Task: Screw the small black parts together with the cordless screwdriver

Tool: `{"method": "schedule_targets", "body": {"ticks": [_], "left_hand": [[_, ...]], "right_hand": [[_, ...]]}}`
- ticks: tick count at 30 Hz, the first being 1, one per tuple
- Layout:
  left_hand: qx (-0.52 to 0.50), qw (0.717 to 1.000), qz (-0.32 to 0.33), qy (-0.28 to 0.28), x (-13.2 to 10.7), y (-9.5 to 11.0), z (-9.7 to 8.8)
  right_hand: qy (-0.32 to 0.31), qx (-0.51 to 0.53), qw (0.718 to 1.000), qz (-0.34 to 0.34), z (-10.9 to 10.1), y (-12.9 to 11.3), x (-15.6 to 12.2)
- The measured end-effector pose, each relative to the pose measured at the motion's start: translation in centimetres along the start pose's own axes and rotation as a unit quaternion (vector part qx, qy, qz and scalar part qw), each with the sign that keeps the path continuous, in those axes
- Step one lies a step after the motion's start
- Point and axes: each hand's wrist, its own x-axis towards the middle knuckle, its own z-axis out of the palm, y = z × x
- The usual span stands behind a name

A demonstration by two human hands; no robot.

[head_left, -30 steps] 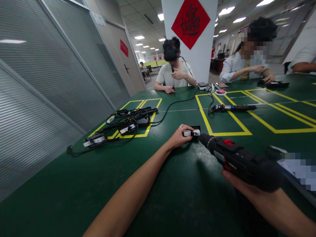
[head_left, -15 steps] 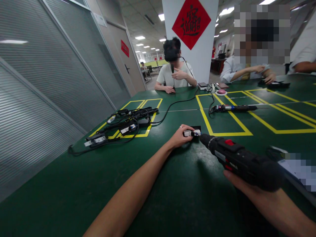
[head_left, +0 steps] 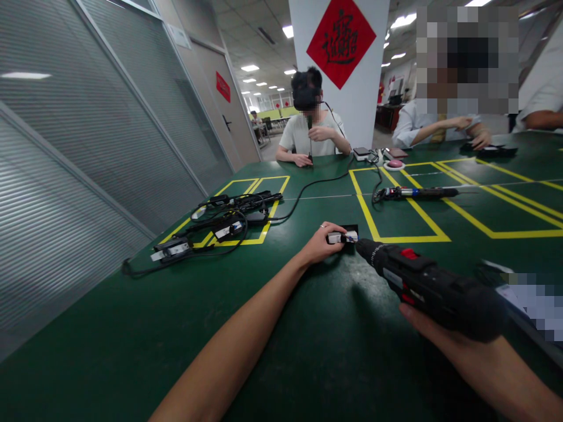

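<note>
My right hand (head_left: 433, 325) is wrapped round the grip of a black cordless drill (head_left: 422, 281) with red switches. The drill points left and away from me, its chuck close to a small black-and-white part (head_left: 349, 235) on the table. I cannot make out whether the bit touches that part. My left hand (head_left: 325, 241), with a ring on one finger, holds the part by its left side and presses it on the tabletop. Most of the part's left end is hidden under the fingers.
Black power adapters with tangled cables (head_left: 229, 220) lie at left inside yellow tape outlines on the green table (head_left: 185, 351). A corded electric screwdriver (head_left: 422, 192) rests at right. Across the table sit a person in a headset (head_left: 312, 123) and another person in a light shirt (head_left: 413, 126).
My hands, the drill and the part look the same. The person opposite has shifted the upper hand slightly on a long tool.
</note>
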Motion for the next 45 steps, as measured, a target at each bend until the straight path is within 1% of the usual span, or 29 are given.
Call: {"method": "schedule_targets", "body": {"ticks": [2, 7, 11, 15, 19, 21, 24, 27, 33, 35, 38, 40, 42, 45], "left_hand": [[0.001, 1.000, -0.002, -0.001, 0.0, -0.1, 0.0], [-0.001, 1.000, -0.006, 0.001, 0.0, -0.3, 0.1], [-0.006, 1.000, -0.006, 0.001, 0.0, -0.4, 0.1], [-0.013, 1.000, -0.007, -0.001, 0.0, -0.3, 0.1], [-0.012, 1.000, -0.007, -0.001, -0.1, -0.1, 0.0], [-0.008, 1.000, -0.006, -0.001, -0.1, 0.1, 0.0], [-0.002, 1.000, -0.010, -0.002, 0.0, 0.3, 0.0], [-0.001, 1.000, -0.016, -0.004, 0.0, 0.3, 0.0], [-0.004, 1.000, -0.011, 0.001, 0.1, 0.1, 0.0], [-0.005, 1.000, -0.012, 0.000, 0.1, 0.1, 0.0], [-0.008, 1.000, -0.015, 0.001, 0.1, 0.0, 0.1], [-0.009, 1.000, -0.016, 0.002, 0.1, 0.0, 0.1], [-0.011, 1.000, -0.019, 0.001, 0.1, 0.0, 0.2], [-0.013, 1.000, -0.019, 0.002, 0.0, 0.0, 0.2]], "right_hand": [[0.008, -0.017, 1.000, -0.017, 0.1, -0.2, 0.0], [0.045, -0.037, 0.994, -0.091, 0.1, -0.6, 0.4], [0.054, -0.043, 0.992, -0.103, 0.0, -0.6, 0.7], [0.051, -0.023, 0.995, -0.080, -0.1, -0.7, 0.8], [0.052, -0.006, 0.996, -0.077, 0.3, -0.2, 0.7], [0.041, 0.016, 0.997, -0.065, 0.9, 0.5, 0.7], [0.012, 0.077, 0.997, -0.020, 2.0, 1.7, 0.6], [0.005, 0.110, 0.994, 0.010, 2.7, 2.2, 0.6], [0.025, 0.112, 0.993, 0.009, 2.2, 1.5, 0.4], [0.018, 0.156, 0.987, 0.018, 2.3, 1.4, 0.4], [-0.005, 0.244, 0.968, 0.049, 3.1, 1.4, 0.5], [-0.014, 0.270, 0.961, 0.064, 3.4, 1.4, 0.6], [-0.020, 0.267, 0.961, 0.072, 3.4, 1.2, 0.6], [-0.018, 0.240, 0.968, 0.066, 2.6, 0.4, 0.6]]}}
